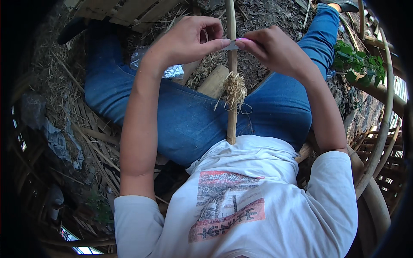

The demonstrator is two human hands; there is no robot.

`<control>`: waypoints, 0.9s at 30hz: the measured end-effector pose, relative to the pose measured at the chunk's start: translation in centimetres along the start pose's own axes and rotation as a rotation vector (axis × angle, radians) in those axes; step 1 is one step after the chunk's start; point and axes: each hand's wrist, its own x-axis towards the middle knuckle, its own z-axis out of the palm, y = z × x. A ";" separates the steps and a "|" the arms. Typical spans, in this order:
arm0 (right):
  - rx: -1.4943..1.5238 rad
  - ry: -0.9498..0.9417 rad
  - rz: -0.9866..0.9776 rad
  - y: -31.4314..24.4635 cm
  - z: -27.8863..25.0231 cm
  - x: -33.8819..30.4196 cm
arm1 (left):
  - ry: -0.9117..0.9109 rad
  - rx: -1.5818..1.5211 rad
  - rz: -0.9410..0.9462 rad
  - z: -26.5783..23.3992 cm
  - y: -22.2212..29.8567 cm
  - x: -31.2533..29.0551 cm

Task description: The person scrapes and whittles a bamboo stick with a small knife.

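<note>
A long peeled wooden stick (232,62) runs from the top of the view down between my legs, its near end against my shirt at the waist. Across it lies a thin, pale flat strip (230,46) that looks like a blade. My left hand (187,41) pinches the strip's left end, thumb stretched along it and the other fingers curled. At the right end, my right hand (275,50) is closed on the strip, with a bit of pink showing at the fingertips. Lower on the stick, a tangle of curled wood shavings (235,91) clings to it.
A cut wooden piece (214,81) lies behind the stick, between my jeans-clad legs. Crumpled foil (173,72) sits by my left thigh. Bent poles (389,94) and a leafy plant (359,62) stand at the right. Slatted wood (135,13) is at the far left.
</note>
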 end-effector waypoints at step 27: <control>-0.108 0.153 -0.098 5.4 -5.2 8.1 | 0.402 0.017 0.188 -0.4 -2.1 8.2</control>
